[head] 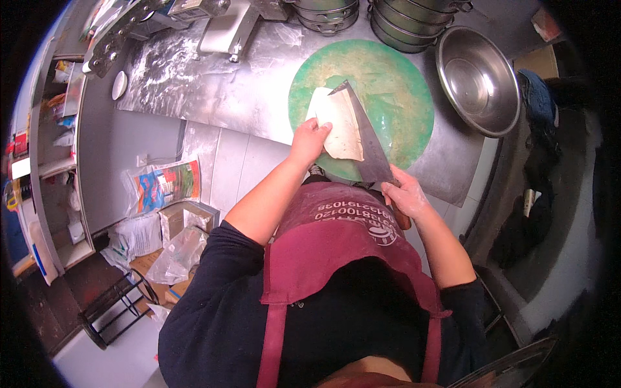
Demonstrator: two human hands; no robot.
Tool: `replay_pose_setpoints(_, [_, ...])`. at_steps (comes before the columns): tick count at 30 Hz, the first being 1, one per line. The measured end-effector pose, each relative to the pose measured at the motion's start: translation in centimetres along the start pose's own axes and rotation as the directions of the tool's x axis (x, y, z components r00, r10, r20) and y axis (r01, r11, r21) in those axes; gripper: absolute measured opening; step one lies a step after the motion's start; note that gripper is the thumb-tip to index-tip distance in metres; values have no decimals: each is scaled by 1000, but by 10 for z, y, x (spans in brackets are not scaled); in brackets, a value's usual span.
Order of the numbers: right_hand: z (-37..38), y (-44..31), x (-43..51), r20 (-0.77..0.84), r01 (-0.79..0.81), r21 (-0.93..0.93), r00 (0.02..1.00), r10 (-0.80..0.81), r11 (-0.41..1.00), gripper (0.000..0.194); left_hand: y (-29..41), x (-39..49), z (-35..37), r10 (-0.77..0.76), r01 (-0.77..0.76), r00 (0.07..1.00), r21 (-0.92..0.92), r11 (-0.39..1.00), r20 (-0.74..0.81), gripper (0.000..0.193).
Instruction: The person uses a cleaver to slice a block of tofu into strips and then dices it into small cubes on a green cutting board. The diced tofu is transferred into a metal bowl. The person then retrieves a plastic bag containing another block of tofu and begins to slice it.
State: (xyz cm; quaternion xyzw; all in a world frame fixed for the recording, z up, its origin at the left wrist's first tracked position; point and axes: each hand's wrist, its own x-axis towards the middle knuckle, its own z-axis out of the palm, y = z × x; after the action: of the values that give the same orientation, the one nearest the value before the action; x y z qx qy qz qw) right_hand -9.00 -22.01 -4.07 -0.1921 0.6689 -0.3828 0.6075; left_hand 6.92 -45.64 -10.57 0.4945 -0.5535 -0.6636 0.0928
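Observation:
My left hand (310, 138) pinches a pale, flat piece of dough or flatbread (339, 127), thumb on top. The piece is held over a round green cutting board (410, 106) with scuffed, whitish patches. In my right hand (406, 194) is a broad-bladed kitchen knife (371, 145), its handle mostly hidden by the fingers. The dark blade points away from me and runs along the right side of the pale piece, partly behind it. Whether the blade touches the piece or the board, I cannot tell. White powder shows on my right hand.
The board sits on a metal table (242, 104) dusted with white powder at left. A large steel bowl (478, 80) stands at right. Stacked steamer pots (410, 22) and a machine (228, 29) line the back. Bags and boxes (187, 218) fill the floor at left, beside shelves (60, 169).

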Motion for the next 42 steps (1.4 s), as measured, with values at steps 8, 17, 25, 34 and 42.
replay_pose_setpoints(8, [67,-1,-9,-357,34,-53,933,-50,998,53,16,55,-46,130,-226,971,577,785,202,30])
replay_pose_setpoints(17, [113,24,-38,-619,123,92,784,-40,988,56,23,75,-56,-59,-58,910,266,962,411,31])
replay_pose_setpoints(25, [130,18,-23,-596,18,47,803,14,999,57,0,64,-31,281,-339,913,168,926,296,55])
replay_pose_setpoints(34, [135,7,-4,-522,-29,1,852,25,1000,57,17,50,-20,101,-46,941,-175,983,324,56])
replay_pose_setpoints(42, [146,23,-26,-533,-59,47,843,75,997,55,19,57,-55,28,18,921,-114,993,390,57])
